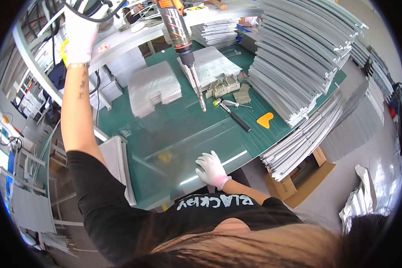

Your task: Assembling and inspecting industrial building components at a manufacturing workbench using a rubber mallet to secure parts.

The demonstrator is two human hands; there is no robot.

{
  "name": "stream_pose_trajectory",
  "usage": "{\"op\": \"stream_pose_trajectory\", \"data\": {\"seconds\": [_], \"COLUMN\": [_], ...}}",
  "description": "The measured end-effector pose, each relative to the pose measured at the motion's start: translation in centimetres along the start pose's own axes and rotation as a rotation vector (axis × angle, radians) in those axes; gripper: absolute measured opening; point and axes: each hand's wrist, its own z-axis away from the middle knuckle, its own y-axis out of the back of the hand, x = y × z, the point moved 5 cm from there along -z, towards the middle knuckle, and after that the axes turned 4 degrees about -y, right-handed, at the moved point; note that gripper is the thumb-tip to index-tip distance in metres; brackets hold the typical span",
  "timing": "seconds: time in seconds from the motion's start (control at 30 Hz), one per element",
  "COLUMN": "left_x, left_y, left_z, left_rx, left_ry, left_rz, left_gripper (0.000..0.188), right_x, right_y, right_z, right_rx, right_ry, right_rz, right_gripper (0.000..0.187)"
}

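Observation:
My left hand [80, 38], in a white glove, is raised high at the upper left beside the shelf frame. A black cable [103, 18] crosses in front of it; its fingertips are hard to make out at the picture's edge. My right hand [213, 170], also gloved in white, lies on the green tabletop [165, 143] near its front edge, fingers spread, holding nothing. Above the table an orange and black power screwdriver [176, 33] hangs with its long bit pointing down. Beyond my right hand lie a black-handled hammer [236, 118] and a yellow-orange plastic scraper [265, 120].
Two flat stacks of silver sheets [154, 87] [210, 67] lie on the far side. Beside the right one are small grey-green metal parts [223, 88]. A tall stack of grey panels [299, 58] leans at the right. Below stands an open cardboard box [308, 183].

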Motion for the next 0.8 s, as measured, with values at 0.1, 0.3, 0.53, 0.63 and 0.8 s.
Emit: {"op": "stream_pose_trajectory", "data": {"seconds": [0.1,0.3,0.53,0.63,0.8], "left_x": [7.5,23.0,33.5,34.4,35.6], "left_y": [6.2,15.5,16.5,15.8,15.1], "left_z": [3.7,24.0,35.7,36.5,38.3], "left_rx": [-0.037,-0.619,-0.903,-0.866,-0.997], "left_ry": [0.139,0.668,0.7,0.619,0.672], "left_rz": [0.214,1.079,0.805,0.718,0.56], "left_gripper": [0.078,0.097,0.123,0.116,0.099], "right_x": [1.2,3.1,-5.6,-6.7,-6.9], "right_y": [0.9,8.9,17.9,15.5,13.3], "right_z": [0.9,2.8,1.5,1.8,1.8], "right_rx": [0.143,0.482,-0.119,-0.245,-0.393], "right_ry": [0.086,-0.186,0.132,0.14,0.158], "right_rz": [-0.258,-0.87,-0.391,-0.219,-0.23], "right_gripper": [0.022,0.021,0.069,0.082,0.077]}}
